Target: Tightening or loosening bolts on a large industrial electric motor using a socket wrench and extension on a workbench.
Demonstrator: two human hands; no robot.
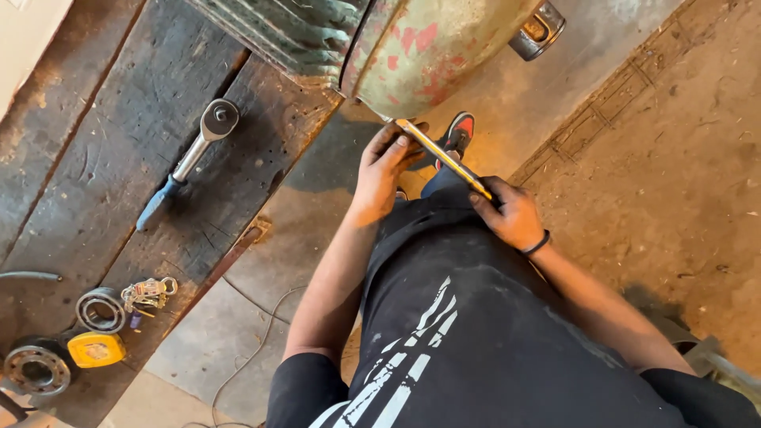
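Slim yellow-and-metal hand tool (444, 154) — held level between both hands, out in front of the person's waist, its far tip just below the rounded end of a green motor housing (412, 55) with flaking red patches. What kind of tool it is cannot be told.

Left hand (386, 166) pinches the tool near its far tip, fingers curled over it. Right hand (511, 214) is wrapped around the near end, fingers clenched on the handle; a dark band sits at that wrist.

Below the tool, a red-and-black shoe (458, 133) on the concrete floor (238, 317).

Well apart to the left, on dark wooden planks (119, 143) — a ratchet wrench (186, 162) with blue grip. Farther down: a bearing ring (101, 310), a bunch of keys (148, 293), a yellow tape measure (95, 349), a round metal flange (36, 368).
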